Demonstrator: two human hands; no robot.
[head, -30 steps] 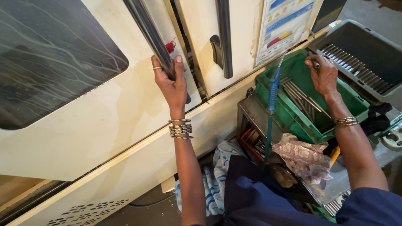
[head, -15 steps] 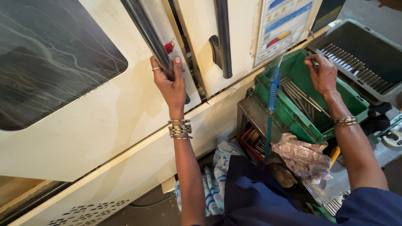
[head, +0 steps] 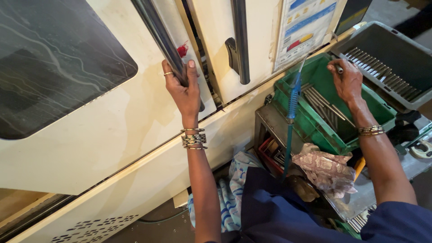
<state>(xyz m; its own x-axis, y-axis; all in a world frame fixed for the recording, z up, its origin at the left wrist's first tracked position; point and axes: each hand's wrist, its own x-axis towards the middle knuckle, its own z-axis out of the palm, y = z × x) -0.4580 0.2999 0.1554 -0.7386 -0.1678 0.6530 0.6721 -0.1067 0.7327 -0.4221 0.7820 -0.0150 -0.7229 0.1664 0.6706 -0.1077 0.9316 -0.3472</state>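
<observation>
Both hands are busy in the head view. Left hand (head: 183,87) is wrapped around the dark metal door handle (head: 158,33) of the cream machine door (head: 90,135), fingers curled shut on the bar, which runs slantwise beside the dark window (head: 54,58). Right hand (head: 347,82) is closed on a thin metal rod (head: 338,68), held above the green crate (head: 315,108) of similar rods. A grey tray (head: 382,58) sits just beyond the crate, and a blue air gun (head: 293,96) hangs beside it.
</observation>
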